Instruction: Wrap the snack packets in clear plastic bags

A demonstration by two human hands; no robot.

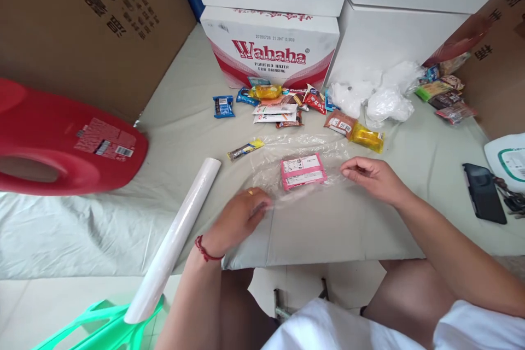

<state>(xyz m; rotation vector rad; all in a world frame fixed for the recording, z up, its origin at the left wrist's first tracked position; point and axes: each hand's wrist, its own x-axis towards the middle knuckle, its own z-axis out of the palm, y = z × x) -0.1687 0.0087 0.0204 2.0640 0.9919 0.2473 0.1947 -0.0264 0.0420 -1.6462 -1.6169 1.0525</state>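
A small pink packet with white labels (304, 171) lies on a sheet of clear plastic film (266, 167) spread over the cloth-covered table. My left hand (241, 209), wearing a ring and a red cord bracelet, pinches the film's near left edge. On the other side, my right hand (371, 176) has its thumb and fingers closed on the film's right edge. A small black and yellow snack packet (245, 150) rests at the film's upper left. To the left, a white roll of plastic film (176, 235) lies slanted over the table's front edge.
Several wrapped snacks (274, 112) are heaped before a Wahaha water carton (270, 49). White plastic bundles (388, 101) lie right of them. A red jug (69, 145) stands left, a black phone (484, 192) lies right, and a green stool (102, 322) is below the roll.
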